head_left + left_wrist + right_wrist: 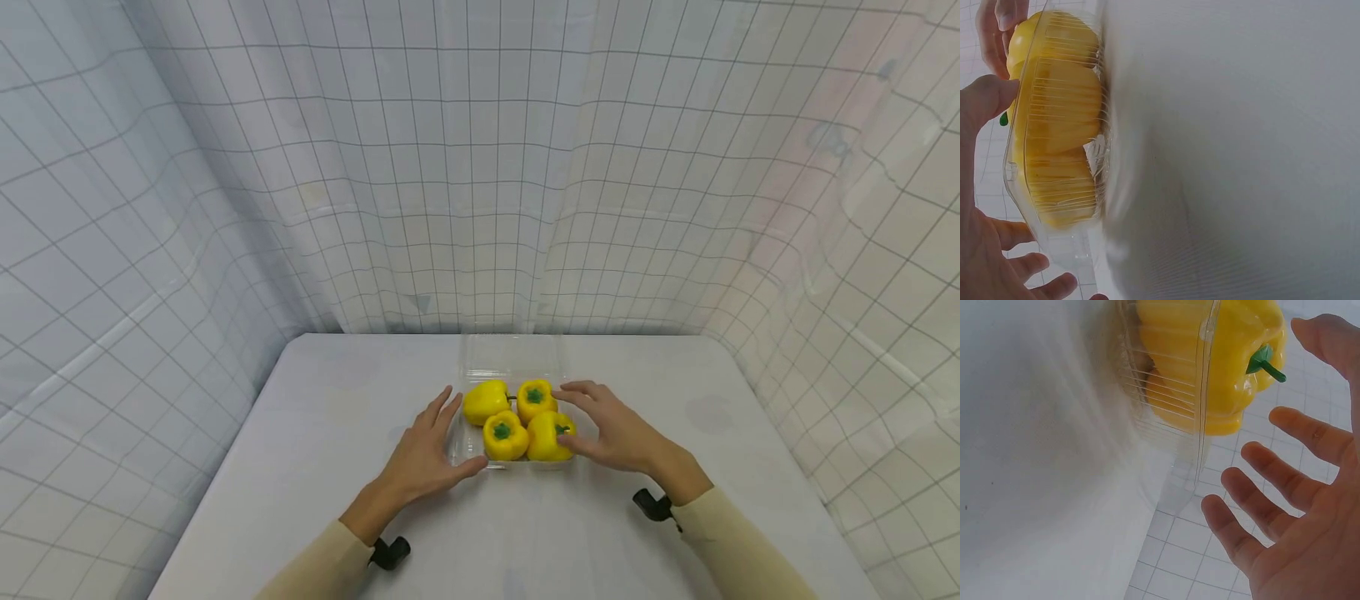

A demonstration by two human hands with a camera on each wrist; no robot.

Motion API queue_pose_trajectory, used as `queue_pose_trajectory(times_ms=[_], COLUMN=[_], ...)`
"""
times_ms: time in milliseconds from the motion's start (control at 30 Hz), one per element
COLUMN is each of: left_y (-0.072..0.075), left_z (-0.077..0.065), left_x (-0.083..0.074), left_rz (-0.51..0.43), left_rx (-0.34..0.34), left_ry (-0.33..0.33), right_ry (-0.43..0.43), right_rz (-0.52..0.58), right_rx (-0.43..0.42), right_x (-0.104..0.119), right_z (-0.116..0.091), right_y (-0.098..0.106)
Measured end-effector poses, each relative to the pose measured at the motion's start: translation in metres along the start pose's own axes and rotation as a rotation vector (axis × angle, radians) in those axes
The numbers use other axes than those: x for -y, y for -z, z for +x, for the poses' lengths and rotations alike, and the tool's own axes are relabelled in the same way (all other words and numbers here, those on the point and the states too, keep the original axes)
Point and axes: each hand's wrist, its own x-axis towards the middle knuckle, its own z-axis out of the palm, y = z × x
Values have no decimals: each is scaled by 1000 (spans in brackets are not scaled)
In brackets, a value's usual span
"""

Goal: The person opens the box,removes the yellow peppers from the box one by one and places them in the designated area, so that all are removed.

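Note:
Several yellow bell peppers with green stems, one of them the front right pepper point(546, 439), sit in a clear plastic clamshell box point(467, 451). The box's lid point(512, 354) is folded back, away from the person. Beside the box's left wall is my left hand point(423, 458), fingers spread, thumb at the front left rim; in the left wrist view the thumb tip appears to touch that rim. My right hand point(618, 429) hovers at the right side, its fingers extended and parted. A gap shows between the right fingers and the pepper point(1244, 356) in the right wrist view.
A white tabletop point(330, 400) lies under the box. White curtains point(465, 167) with a dark grid surround the table at the back and both sides. A small black device point(392, 552) is strapped on the left wrist, another black device point(652, 505) on the right.

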Motion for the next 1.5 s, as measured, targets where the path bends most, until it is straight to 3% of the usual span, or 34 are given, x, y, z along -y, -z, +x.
queue_pose_trajectory(times_ms=[533,1500], left_y=[1,0], left_z=[10,9], left_x=[0,-3], left_rz=[104,113], left_rx=[66,77], left_ry=[-34,-5], right_ry=[60,63], right_rz=[-145,-236], right_rx=[-11,-35], right_x=[12,11], right_z=[-2,1], right_y=[0,-17])
